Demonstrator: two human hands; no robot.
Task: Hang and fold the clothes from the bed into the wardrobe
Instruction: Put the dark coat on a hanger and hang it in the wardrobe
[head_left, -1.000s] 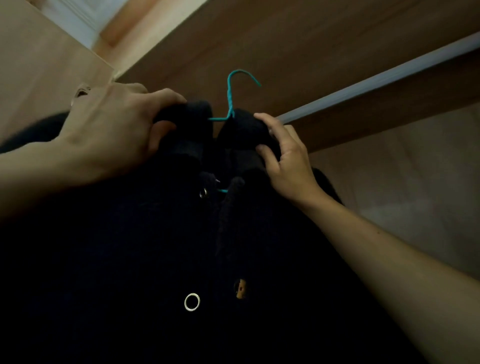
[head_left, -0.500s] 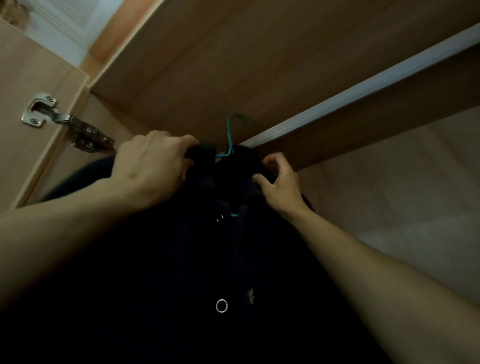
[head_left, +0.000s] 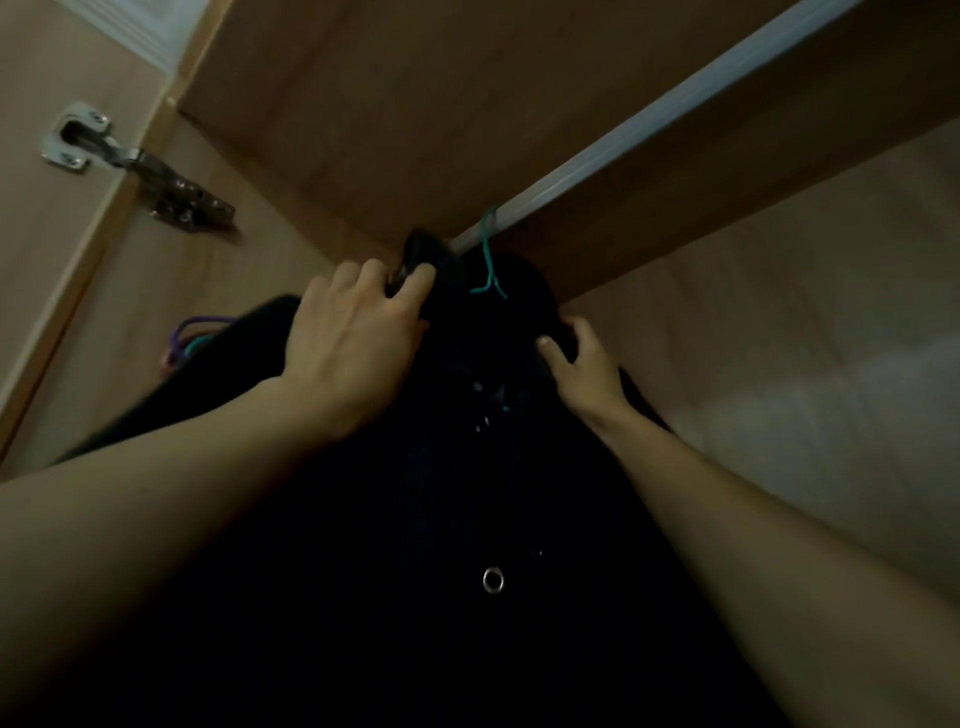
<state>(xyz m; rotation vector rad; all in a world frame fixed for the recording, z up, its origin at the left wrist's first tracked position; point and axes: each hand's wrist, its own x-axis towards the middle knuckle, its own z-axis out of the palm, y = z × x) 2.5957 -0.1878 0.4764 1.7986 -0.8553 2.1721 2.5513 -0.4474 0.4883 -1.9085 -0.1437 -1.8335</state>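
The teal hanger (head_left: 488, 260), just above both hands, appears hooked over the wardrobe rail (head_left: 649, 124). The left hand (head_left: 353, 338) grips the collar of the black garment (head_left: 467, 519); the right hand (head_left: 582, 364) pinches its other shoulder. This piece looks nearly hung, with only letting go left.

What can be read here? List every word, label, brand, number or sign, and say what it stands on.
None: no readable text anywhere in the head view.
dark garment: no tag or print shows, only a plain metal eyelet.
teal hanger and wardrobe rail: unmarked.
door hinge: any stamping is too small to tell.
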